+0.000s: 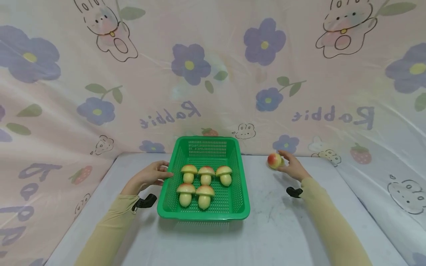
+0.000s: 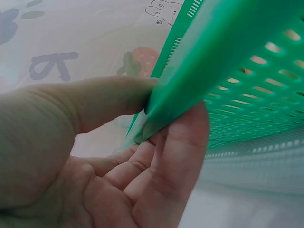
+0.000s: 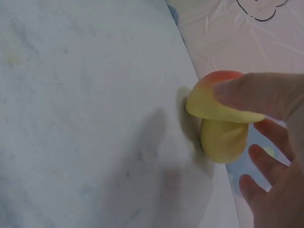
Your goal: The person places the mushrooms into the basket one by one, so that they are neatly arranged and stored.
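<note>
A green plastic basket (image 1: 245,199) sits mid-table with several toy mushrooms (image 1: 205,191) lying in it, all with yellow stems and red-yellow caps. At its left side my left hand (image 1: 151,175) grips the rim. In the left wrist view, the thumb lies over the green rim (image 2: 190,71) and the fingers are beneath it. Off to the right, near the table's back edge, my right hand (image 1: 293,167) pinches one more toy mushroom (image 1: 274,161) by its cap. The right wrist view shows the thumb on the mushroom's cap (image 3: 204,102), its stem pointing down the frame; the other fingers are spread behind.
White cloth covers the table (image 1: 266,232). Behind and at both sides hangs a pale curtain (image 1: 229,99) printed with flowers and rabbits. A black strap end (image 1: 146,201) sticks out from the left wrist, and another (image 1: 294,192) from the right.
</note>
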Demonstrator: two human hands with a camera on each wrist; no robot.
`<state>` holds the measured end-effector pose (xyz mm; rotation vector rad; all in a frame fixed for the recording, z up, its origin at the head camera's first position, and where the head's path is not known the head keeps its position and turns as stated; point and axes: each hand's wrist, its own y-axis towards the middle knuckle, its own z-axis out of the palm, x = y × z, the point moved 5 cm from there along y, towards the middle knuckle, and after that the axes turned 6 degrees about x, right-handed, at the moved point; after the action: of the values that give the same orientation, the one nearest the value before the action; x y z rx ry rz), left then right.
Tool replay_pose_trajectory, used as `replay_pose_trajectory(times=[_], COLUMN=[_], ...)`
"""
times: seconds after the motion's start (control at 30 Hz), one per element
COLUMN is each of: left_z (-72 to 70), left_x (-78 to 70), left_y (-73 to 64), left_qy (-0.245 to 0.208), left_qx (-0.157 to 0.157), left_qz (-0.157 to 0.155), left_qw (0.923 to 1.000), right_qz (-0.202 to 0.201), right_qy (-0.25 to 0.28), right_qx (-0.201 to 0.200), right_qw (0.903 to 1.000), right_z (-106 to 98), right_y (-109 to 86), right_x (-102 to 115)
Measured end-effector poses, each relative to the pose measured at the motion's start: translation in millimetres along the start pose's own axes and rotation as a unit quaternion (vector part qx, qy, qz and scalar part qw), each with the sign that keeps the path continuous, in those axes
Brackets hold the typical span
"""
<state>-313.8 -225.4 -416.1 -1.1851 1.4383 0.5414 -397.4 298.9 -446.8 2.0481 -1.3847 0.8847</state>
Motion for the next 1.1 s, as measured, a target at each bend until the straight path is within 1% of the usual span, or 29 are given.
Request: replay_pose_trajectory(times=[0.23, 0.47, 0.6, 0.77, 0.87, 1.1], left_z=[0.4, -0.5, -0.2, 0.3, 0.5, 0.1], left_x=[-0.7, 0.3, -0.1, -0.5, -0.8, -0.4], left_y=[1.1, 2.4, 2.4, 1.2, 0.9, 1.2], left_qy=[0.002, 0.004, 0.004, 0.005, 0.005, 0.004], left_qx=[0.006, 0.007, 0.008, 0.008, 0.009, 0.006], left_qz=[0.006, 0.006, 0.007, 0.006, 0.007, 0.006], left_qw=[1.0, 1.0, 0.9999, 0.9999, 0.9999, 1.0], right_qz=[0.008, 0.012, 0.016, 0.029, 0.035, 0.026], right_qy=[0.007, -0.015, -0.017, -0.003, 0.0, -0.006], right_qx=[0.01, 0.016, 0.021, 0.033, 0.033, 0.031], right_qw=[0.9999, 0.9997, 0.9995, 0.999, 0.9989, 0.9991], right_z=[-0.8, 2.6, 5.6, 10.6, 12.6, 12.9], right_y=[2.7, 6.6, 8.8, 9.0, 8.3, 6.0], right_x=[-5.6, -6.3, -5.9, -6.0, -5.4, -1.6])
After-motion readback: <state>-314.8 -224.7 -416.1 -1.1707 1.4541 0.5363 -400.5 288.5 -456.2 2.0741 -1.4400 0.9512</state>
